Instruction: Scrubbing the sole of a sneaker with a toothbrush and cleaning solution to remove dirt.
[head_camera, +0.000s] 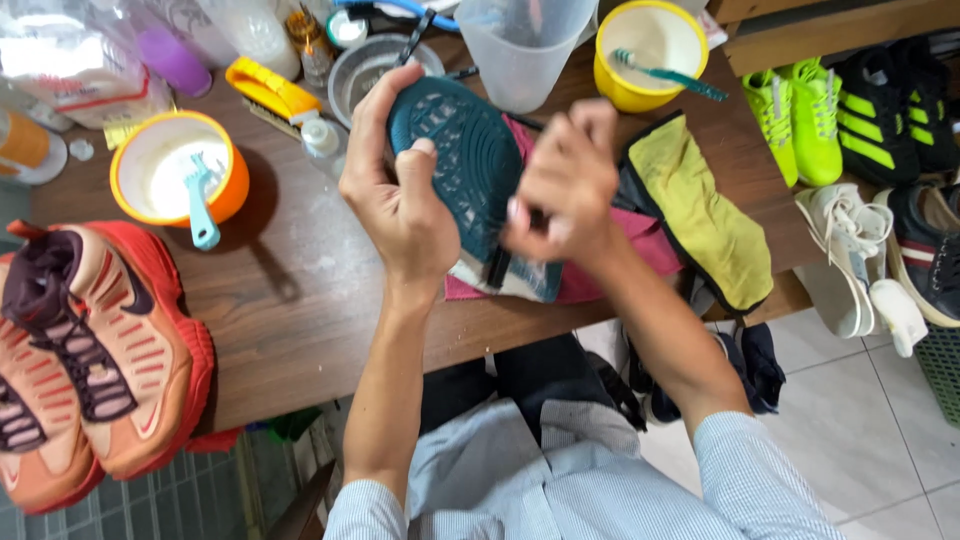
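My left hand (400, 195) grips a shoe (470, 170) turned sole-up, its dark teal tread facing me. My right hand (565, 185) is blurred and pressed against the sole's right edge, fingers curled; whether it holds a small tool or cloth I cannot tell. The shoe hovers over a pink cloth (640, 250) on the brown wooden table (300, 300).
An orange bowl with a light-blue brush (180, 170) stands left; orange-red sneakers (90, 340) lie at the table's left end. A yellow bowl with a toothbrush (650, 55), a clear jug (520, 45), a yellow brush (268, 90), a yellow-black cloth (705, 215). Several shoes (860, 120) sit right.
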